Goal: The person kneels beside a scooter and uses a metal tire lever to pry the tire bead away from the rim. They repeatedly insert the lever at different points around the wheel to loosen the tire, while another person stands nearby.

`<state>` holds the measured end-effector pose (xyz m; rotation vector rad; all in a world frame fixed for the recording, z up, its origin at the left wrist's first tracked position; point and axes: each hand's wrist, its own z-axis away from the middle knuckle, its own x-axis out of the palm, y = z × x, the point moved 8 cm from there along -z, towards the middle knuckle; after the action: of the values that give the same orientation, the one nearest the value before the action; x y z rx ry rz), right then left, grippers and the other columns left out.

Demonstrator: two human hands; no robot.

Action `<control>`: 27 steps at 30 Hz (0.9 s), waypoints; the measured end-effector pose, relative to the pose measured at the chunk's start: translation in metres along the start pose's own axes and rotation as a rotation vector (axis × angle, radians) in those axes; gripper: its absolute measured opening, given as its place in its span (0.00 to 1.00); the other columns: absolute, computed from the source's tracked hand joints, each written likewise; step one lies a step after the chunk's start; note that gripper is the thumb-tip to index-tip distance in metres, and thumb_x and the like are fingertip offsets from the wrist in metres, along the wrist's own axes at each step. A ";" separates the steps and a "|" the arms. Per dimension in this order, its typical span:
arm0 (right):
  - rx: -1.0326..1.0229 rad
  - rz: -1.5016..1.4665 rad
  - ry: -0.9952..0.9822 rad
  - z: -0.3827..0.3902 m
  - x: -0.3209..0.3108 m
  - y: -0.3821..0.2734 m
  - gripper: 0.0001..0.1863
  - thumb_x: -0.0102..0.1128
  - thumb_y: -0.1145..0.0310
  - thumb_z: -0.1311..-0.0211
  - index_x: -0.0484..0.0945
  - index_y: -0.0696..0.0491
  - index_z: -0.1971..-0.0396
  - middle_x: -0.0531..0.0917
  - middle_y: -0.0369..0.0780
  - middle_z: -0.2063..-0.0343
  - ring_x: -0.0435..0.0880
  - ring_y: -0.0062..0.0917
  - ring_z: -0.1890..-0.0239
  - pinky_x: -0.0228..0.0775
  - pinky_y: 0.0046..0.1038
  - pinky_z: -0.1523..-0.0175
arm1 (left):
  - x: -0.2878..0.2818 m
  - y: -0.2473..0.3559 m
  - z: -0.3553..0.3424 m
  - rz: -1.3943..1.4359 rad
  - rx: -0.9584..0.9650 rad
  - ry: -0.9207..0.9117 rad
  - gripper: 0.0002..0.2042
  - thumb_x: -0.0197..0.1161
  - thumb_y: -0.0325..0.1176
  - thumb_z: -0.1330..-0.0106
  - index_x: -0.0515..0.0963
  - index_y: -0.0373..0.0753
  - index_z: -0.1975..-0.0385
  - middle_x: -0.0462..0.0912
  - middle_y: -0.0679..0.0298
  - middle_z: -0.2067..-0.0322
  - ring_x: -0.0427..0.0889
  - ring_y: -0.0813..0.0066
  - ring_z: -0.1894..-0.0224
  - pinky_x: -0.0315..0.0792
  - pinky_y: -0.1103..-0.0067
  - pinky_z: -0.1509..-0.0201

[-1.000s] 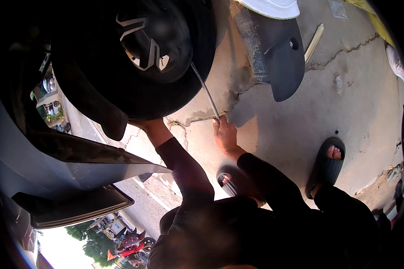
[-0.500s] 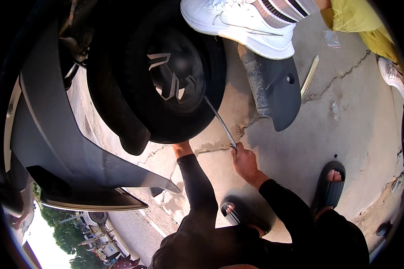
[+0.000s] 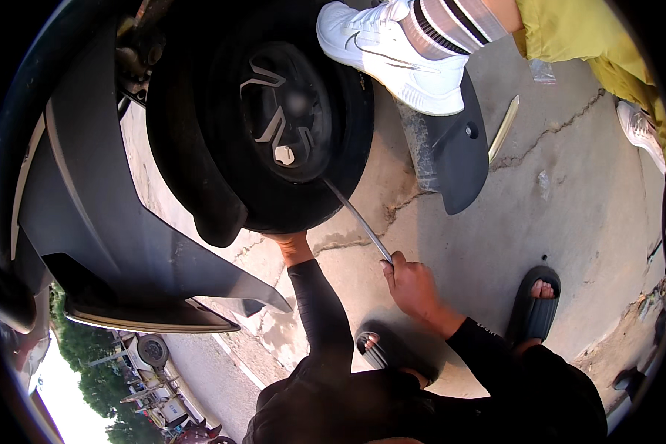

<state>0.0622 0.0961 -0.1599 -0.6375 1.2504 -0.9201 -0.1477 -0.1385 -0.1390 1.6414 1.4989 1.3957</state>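
Note:
A black tyre [image 3: 288,211] with a dark hub and silver accents [image 3: 270,126] fills the upper left. My right hand [image 3: 416,290] is closed round the near end of a slim metal tyre lever [image 3: 359,220]. The lever slants up and left, its far tip at the edge between rim and tyre. Below the tyre, my left hand [image 3: 294,246] reaches up under the tread; its fingers are hidden behind the rubber. Another person's white shoe [image 3: 399,63] overlaps the tyre's right side; whether it presses on it I cannot tell.
A grey vehicle body panel [image 3: 103,200] curves along the left, with a black mudguard [image 3: 211,192] beside the tyre. On the cracked concrete lie a dark plastic flap [image 3: 462,159] and a pale strip [image 3: 505,129]. My sandalled feet [image 3: 536,307] are at the lower right.
My right hand has shifted slightly down and right, and the lever tip sits lower and further left at the rim. The other person's shoe has moved a little right and down in view.

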 end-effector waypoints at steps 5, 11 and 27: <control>0.009 -0.039 0.019 -0.002 0.016 0.009 0.15 0.52 0.59 0.30 0.72 0.57 0.70 0.78 0.50 0.87 0.80 0.48 0.81 0.72 0.46 0.73 | -0.020 -0.014 -0.005 -0.103 0.016 -0.045 0.33 0.63 0.45 0.34 0.59 0.36 0.34 0.66 0.58 0.35 0.68 0.64 0.36 0.57 0.68 0.28; -0.015 0.121 -0.078 -0.020 -0.037 0.022 0.15 0.55 0.59 0.33 0.73 0.56 0.70 0.78 0.48 0.86 0.80 0.48 0.79 0.72 0.47 0.71 | 0.006 -0.002 0.010 0.232 -0.176 -0.002 0.30 0.46 0.53 0.26 0.58 0.39 0.33 0.66 0.58 0.35 0.66 0.62 0.34 0.56 0.66 0.27; 0.080 -0.002 -0.014 -0.043 -0.040 0.066 0.16 0.58 0.58 0.37 0.75 0.57 0.76 0.79 0.51 0.83 0.82 0.47 0.74 0.71 0.44 0.69 | 0.015 -0.001 -0.008 0.316 -0.177 0.017 0.27 0.49 0.47 0.28 0.63 0.34 0.36 0.70 0.58 0.37 0.69 0.64 0.37 0.59 0.69 0.29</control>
<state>0.0339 0.1670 -0.2044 -0.5805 1.1949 -0.9615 -0.1571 -0.1262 -0.1317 1.8110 1.1209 1.6593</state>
